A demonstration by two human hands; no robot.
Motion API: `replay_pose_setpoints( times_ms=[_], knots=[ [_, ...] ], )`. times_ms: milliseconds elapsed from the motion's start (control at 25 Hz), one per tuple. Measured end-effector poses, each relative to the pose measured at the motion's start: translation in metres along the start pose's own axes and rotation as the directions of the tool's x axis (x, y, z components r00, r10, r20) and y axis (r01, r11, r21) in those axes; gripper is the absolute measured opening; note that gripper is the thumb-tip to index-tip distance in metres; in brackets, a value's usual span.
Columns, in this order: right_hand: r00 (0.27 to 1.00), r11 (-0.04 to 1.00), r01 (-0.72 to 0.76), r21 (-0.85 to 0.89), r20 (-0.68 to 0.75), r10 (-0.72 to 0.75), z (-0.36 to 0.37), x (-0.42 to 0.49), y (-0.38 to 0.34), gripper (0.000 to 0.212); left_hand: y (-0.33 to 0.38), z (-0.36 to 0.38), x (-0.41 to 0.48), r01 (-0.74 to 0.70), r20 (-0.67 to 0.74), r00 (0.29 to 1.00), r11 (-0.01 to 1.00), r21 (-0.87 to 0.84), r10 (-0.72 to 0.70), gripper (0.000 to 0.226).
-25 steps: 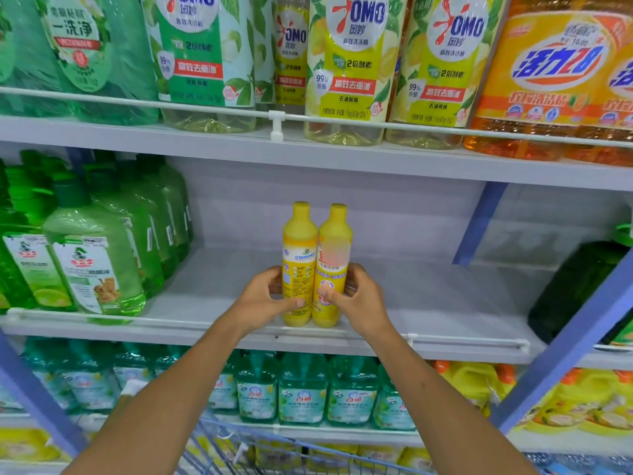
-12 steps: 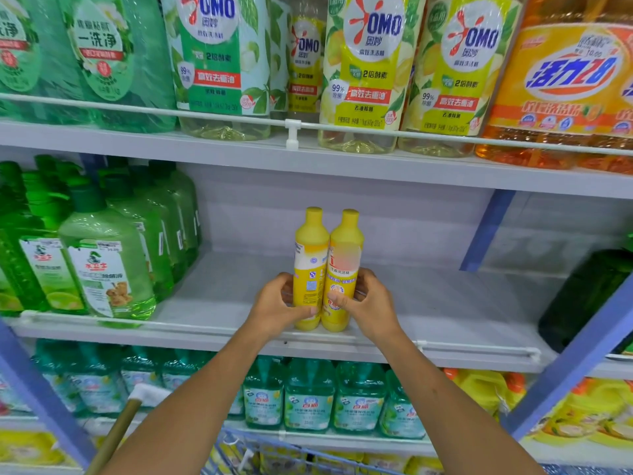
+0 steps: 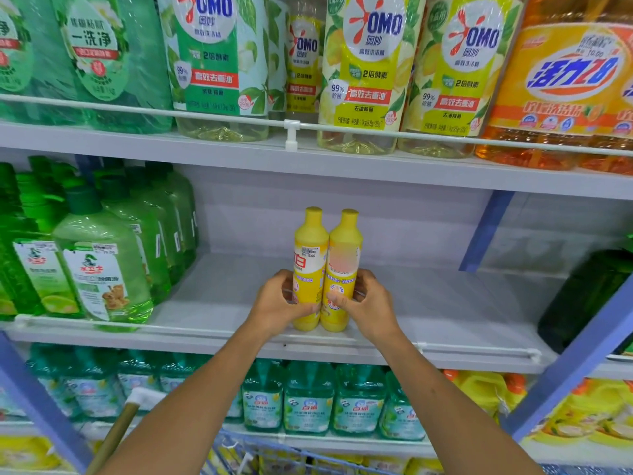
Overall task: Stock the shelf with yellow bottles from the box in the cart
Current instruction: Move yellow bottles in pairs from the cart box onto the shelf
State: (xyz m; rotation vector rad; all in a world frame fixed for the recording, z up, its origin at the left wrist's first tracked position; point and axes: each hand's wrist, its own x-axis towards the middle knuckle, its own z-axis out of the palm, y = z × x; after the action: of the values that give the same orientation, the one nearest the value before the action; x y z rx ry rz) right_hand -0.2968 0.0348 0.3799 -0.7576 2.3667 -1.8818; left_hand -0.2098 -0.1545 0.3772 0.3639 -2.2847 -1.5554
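Note:
Two slim yellow bottles stand upright side by side near the front rail of the grey middle shelf [image 3: 445, 303]. My left hand [image 3: 279, 305] wraps the left yellow bottle [image 3: 310, 255] low on its body. My right hand [image 3: 368, 308] grips the right yellow bottle [image 3: 344, 255] the same way. The two bottles touch each other, and their bases rest on or just above the shelf. The blue wire cart [image 3: 274, 454] shows at the bottom edge; the box in it is not visible.
Green pump bottles [image 3: 99, 269] fill the shelf's left side and a dark green bottle [image 3: 589, 296] stands at its right end. Large detergent bottles [image 3: 363, 70] line the shelf above. Teal bottles [image 3: 308, 399] sit below. A blue upright post [image 3: 575, 358] crosses at right, and a wooden handle [image 3: 116, 433] at lower left.
Both hands have kept hold of the two bottles at the same shelf spot. The left bottle has been turned, so a different side of its label faces me.

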Motion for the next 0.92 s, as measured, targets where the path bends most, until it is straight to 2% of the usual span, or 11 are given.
replay_pose_setpoints(
  times_ms=[160, 280, 400, 600, 760, 920],
  knots=[
    [1.0, 0.999, 0.016, -0.034, 0.02, -0.015, -0.002, 0.005, -0.003, 0.059, 0.008, 0.018, 0.0, 0.049, -0.185, 0.982, 0.992, 0.116, -0.027, 0.066],
    [1.0, 0.999, 0.016, -0.052, 0.016, -0.015, -0.001, -0.001, -0.001, 0.053, 0.003, 0.012, 0.003, 0.036, -0.099, 0.995, 0.998, 0.041, -0.032, 0.068],
    [1.0, 0.994, 0.006, -0.11, -0.015, -0.008, 0.004, -0.009, 0.011, 0.046, -0.004, 0.003, 0.006, 0.027, 0.0, 1.0, 0.999, -0.021, -0.027, 0.059],
    [1.0, 0.987, -0.011, -0.16, 0.022, 0.015, 0.014, 0.011, 0.013, 0.044, -0.004, 0.01, 0.015, 0.047, -0.109, 0.993, 0.999, 0.015, -0.045, 0.056],
    [0.997, 0.988, -0.012, -0.156, -0.075, 0.0, 0.037, 0.034, 0.021, 0.042, -0.009, 0.009, 0.04, 0.065, -0.219, 0.975, 0.996, 0.066, -0.049, 0.051],
    [0.997, 0.991, -0.058, -0.12, -0.06, 0.051, 0.051, 0.072, 0.034, 0.04, -0.028, 0.012, 0.077, 0.073, -0.253, 0.965, 0.997, 0.005, -0.069, 0.049]
  ],
)
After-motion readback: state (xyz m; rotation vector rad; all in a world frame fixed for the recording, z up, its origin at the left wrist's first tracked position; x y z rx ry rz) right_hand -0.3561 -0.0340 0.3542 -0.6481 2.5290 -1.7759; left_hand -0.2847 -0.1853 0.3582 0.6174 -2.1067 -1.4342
